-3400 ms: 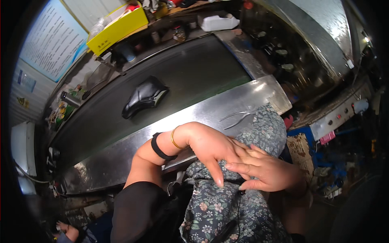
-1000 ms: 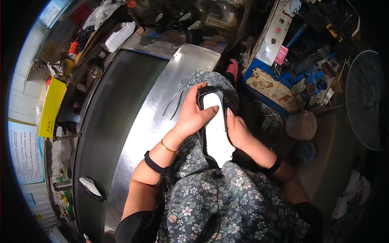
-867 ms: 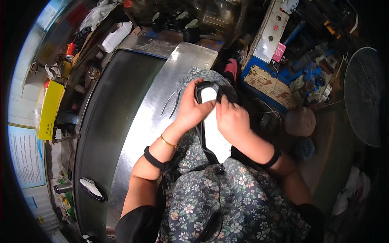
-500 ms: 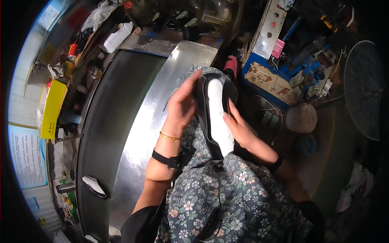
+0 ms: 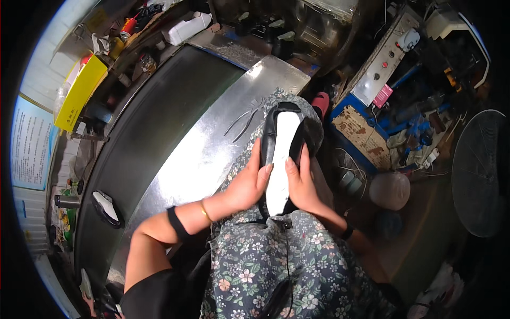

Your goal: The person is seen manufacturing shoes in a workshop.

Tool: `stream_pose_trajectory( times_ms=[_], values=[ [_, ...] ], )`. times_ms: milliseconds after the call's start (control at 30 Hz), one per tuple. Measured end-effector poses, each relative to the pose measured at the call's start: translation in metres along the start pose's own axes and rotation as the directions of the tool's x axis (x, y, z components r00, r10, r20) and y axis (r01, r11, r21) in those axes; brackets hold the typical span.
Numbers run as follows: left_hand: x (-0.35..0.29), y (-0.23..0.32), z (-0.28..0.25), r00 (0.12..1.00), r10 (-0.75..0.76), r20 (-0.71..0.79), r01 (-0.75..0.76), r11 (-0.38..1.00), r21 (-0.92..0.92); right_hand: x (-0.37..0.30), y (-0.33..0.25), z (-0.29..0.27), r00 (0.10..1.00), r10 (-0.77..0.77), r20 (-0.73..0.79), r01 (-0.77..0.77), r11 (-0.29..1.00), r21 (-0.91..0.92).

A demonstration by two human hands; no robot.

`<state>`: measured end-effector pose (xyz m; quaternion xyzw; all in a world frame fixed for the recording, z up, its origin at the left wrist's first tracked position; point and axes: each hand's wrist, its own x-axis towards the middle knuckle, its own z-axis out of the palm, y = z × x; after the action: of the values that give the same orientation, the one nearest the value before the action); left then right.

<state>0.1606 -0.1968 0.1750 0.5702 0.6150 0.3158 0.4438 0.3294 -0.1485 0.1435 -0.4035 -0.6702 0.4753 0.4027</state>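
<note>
Over my lap lies a black shoe (image 5: pixel 269 127) with its long white underside (image 5: pixel 281 159) turned up. My left hand (image 5: pixel 247 183) grips its left edge, fingers along the black side and thumb by the white part. On the other edge my right hand (image 5: pixel 305 189) is closed, thumb resting on the white underside and fingers round the side. The shoe's lower face is hidden against my floral apron (image 5: pixel 265 255). Left of the shoe, a pair of pliers (image 5: pixel 243 123) rests on the shiny metal table (image 5: pixel 186 159).
Beyond the metal table runs a dark conveyor belt (image 5: pixel 143 122) carrying another black-and-white shoe (image 5: pixel 106 208). A yellow box (image 5: pixel 82 93) and a white bottle (image 5: pixel 188 27) stand along its far side. At right are a blue machine (image 5: pixel 361 130) and a round fan (image 5: pixel 481 173).
My left hand has moved down along the shoe, and its thumb now lies by the white underside. The view has shifted, and the pliers show more fully. The belt shoe appears further left.
</note>
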Motion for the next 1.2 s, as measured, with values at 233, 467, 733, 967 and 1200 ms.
stream_pose_trajectory(
  times_ms=[233,467,733,967,1200],
  values=[
    [0.032,-0.027,0.026,0.928,0.219,-0.302,-0.291,0.931,-0.221,-0.016,0.019,-0.006,0.996,0.07,0.054,-0.072,0.997,0.031],
    [0.1,0.017,-0.01,0.969,0.219,-0.115,-0.245,0.793,-0.558,0.044,0.012,-0.054,0.977,0.058,0.207,-0.128,0.93,0.345],
    [0.113,0.01,-0.006,0.966,0.25,0.06,-0.163,0.774,-0.612,0.099,0.008,-0.038,0.989,-0.122,0.079,0.096,0.955,0.28],
    [0.116,0.007,-0.003,0.91,0.412,0.049,-0.377,0.87,-0.319,0.106,-0.015,-0.068,0.885,0.136,0.445,-0.351,0.823,0.446],
    [0.115,0.036,-0.027,0.891,0.422,0.17,-0.454,0.797,0.399,0.088,0.008,-0.073,0.959,0.046,0.278,-0.154,0.911,0.382]
  ],
)
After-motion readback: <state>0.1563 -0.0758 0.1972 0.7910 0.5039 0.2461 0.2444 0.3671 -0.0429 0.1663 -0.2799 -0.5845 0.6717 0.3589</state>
